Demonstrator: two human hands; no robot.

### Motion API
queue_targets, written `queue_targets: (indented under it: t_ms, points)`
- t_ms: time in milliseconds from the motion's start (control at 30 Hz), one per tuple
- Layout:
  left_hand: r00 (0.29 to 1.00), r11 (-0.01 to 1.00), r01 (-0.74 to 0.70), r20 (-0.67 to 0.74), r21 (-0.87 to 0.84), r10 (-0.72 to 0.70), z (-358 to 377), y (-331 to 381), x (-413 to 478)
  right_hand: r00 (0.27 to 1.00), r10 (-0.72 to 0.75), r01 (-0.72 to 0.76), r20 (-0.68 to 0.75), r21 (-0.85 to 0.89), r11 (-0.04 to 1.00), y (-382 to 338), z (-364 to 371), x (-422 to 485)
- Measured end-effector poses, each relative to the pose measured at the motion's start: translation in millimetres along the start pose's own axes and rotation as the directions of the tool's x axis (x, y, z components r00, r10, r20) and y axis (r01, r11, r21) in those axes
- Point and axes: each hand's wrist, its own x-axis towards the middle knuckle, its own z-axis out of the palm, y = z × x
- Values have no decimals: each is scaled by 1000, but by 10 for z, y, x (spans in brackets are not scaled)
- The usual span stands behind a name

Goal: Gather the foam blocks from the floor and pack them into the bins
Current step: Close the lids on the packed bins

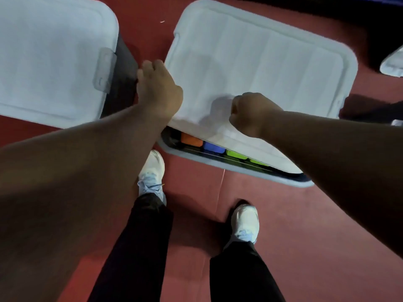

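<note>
Foam blocks (213, 147), orange, blue and green, sit packed in right bin (218, 167) under skewed lid (261, 62). Likely light, soft, squashable. Lid looks thin, flexy; best held at edges. Left hand (159, 88) fingers (150, 66) curl over lid's left edge. Right hand (253, 114) curled on top, grip unclear.

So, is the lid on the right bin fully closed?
No, partly open: the lid sits askew, foam blocks show through the near gap.

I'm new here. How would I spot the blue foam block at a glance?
On the red floor, find the bin whose white lid sits askew. In the gap along its near edge lies a row of foam blocks. The blue block is second from the left, between the orange block and the green block.
</note>
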Motion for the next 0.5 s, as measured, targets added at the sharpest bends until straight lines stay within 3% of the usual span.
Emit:
queue_targets:
  t_ms: [100, 233, 333, 500]
  points:
    - [969, 977, 207, 153, -58, -196, -18, -327, 301, 995, -71, 74, -72, 45, 996, -403, -55, 356]
    - [912, 966, 159, 405, -203, -65, 21, -664, 459, 981, -128, 138, -147, 65, 988, -811, -112, 856]
    - [874, 946, 146, 486, -289, 14, 16, -778, 430, 979, -112, 123, -168, 52, 991, -1028, -180, 1127]
    - [817, 963, 103, 573, -250, 62, 43, -959, 303, 989, -13, 19, -149, 37, 999, -1197, -260, 1309]
